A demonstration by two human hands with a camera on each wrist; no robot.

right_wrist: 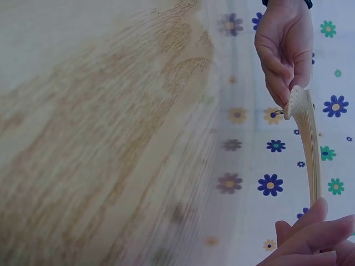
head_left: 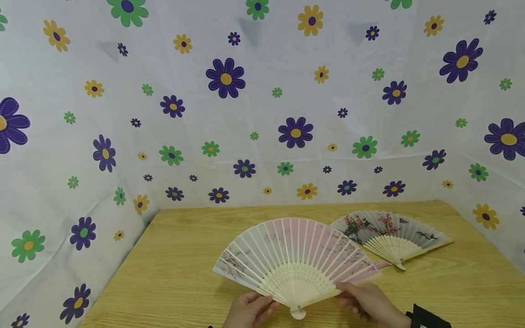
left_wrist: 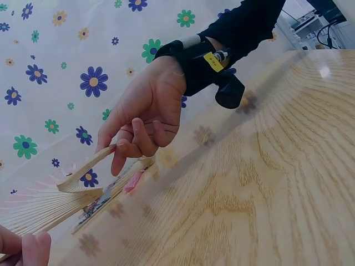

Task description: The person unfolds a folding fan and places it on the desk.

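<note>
A folding fan (head_left: pixel 297 246) with pink and pale green cloth and cream ribs is spread wide above the near part of the table. My left hand (head_left: pixel 248 312) pinches its left outer rib between thumb and fingers. On the other side, my right hand (head_left: pixel 371 303) grips the right outer rib. The fan's pivot end points toward me, between the two hands. In the left wrist view, fingertips of the left hand (left_wrist: pixel 28 249) hold the rib edge. The right wrist view has the right hand (right_wrist: pixel 319 238) at the rib's lower end.
A second spread fan (head_left: pixel 395 246), greyish with red blossoms, lies behind to the right on the wooden table (head_left: pixel 176 264). Near its pivot lies something pink (head_left: pixel 383 264), partly hidden. White flower-printed cloth (head_left: pixel 262 114) walls in the table at the back and sides.
</note>
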